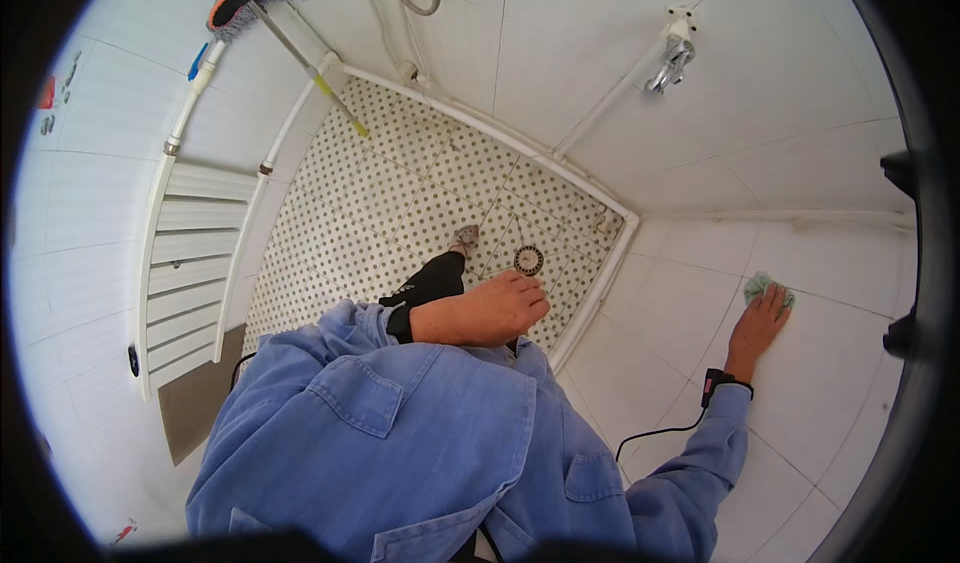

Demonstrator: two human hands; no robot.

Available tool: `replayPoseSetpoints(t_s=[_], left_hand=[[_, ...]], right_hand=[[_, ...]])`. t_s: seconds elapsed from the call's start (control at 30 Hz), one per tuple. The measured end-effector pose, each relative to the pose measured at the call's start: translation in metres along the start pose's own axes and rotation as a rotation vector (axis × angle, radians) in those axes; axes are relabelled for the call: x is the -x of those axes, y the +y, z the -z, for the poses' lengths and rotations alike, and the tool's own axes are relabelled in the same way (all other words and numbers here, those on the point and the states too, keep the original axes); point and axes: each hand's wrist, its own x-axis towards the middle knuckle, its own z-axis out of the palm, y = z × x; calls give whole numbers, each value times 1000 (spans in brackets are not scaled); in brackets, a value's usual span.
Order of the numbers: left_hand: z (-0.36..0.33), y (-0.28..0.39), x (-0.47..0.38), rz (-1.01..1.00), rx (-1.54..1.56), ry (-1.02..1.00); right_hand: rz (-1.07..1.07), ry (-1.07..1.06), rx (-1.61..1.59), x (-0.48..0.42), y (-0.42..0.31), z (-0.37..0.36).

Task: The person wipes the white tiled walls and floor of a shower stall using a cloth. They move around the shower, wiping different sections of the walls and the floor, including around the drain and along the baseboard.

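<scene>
With its fingers spread over a pale green cloth (757, 287), my right hand (756, 329) presses it flat against the white wall tiles (832, 383) on the right. A dark strap with a cable circles that wrist. My left hand (499, 308) hangs in front of my body, back upward, its fingers curled together. Nothing shows in it, though the palm is hidden. Below that hand, the round floor drain (529, 260) sits in the dotted floor tiles (420, 188).
A mop (289, 45) with a grey fringed head leans head-up at the upper left. On the left wall is a white radiator (196, 255) with pipes. A chrome tap (673, 64) juts from the far wall near a shower hose (420, 7). White pipe (480, 124) follows the floor edge.
</scene>
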Motion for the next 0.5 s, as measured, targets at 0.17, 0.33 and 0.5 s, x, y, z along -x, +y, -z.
replayPoseSetpoints(t_s=[0.17, 0.33, 0.5], left_hand=[[-12, 1, 6, 42, 39, -17], [-26, -2, 13, -16, 24, 219], [-30, -11, 10, -5, 78, 133]], right_hand=[[146, -315, -45, 57, -63, -50], [256, -298, 44, 68, -75, -65], [120, -246, -3, 29, -34, -34]])
